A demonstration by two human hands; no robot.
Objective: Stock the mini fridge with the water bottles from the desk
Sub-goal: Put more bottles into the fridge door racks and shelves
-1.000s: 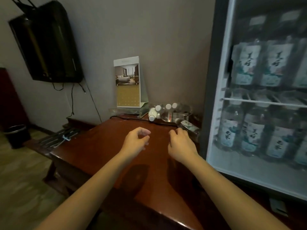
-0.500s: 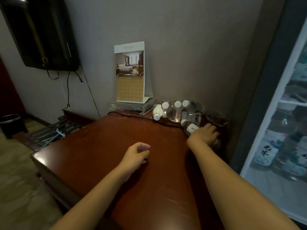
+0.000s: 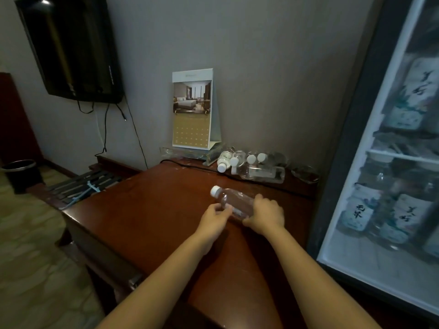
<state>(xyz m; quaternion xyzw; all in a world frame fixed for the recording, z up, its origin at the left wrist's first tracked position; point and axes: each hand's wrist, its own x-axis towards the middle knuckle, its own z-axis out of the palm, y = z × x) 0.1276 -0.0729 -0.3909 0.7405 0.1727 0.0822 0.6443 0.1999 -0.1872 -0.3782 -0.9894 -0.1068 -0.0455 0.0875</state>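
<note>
A clear water bottle (image 3: 234,203) with a white cap lies tilted over the middle of the dark red desk (image 3: 154,210), cap pointing up and left. My right hand (image 3: 267,213) grips its lower body. My left hand (image 3: 213,216) pinches the bottle's side from the left. Several more white-capped bottles (image 3: 251,166) lie in a heap at the desk's back edge against the wall. The mini fridge (image 3: 389,162) stands at the right with a glass door, and labelled bottles fill its two visible shelves.
A standing desk calendar (image 3: 192,110) and a clear acrylic tray (image 3: 187,151) sit at the back of the desk. A black cable (image 3: 202,168) runs along the back edge. A wall TV (image 3: 69,46) hangs at left, above a slatted luggage rack (image 3: 83,185) and a bin (image 3: 20,173).
My right hand took one bottle from the heap and pulled it back toward the desk's middle. My left hand moved right and now touches that bottle.
</note>
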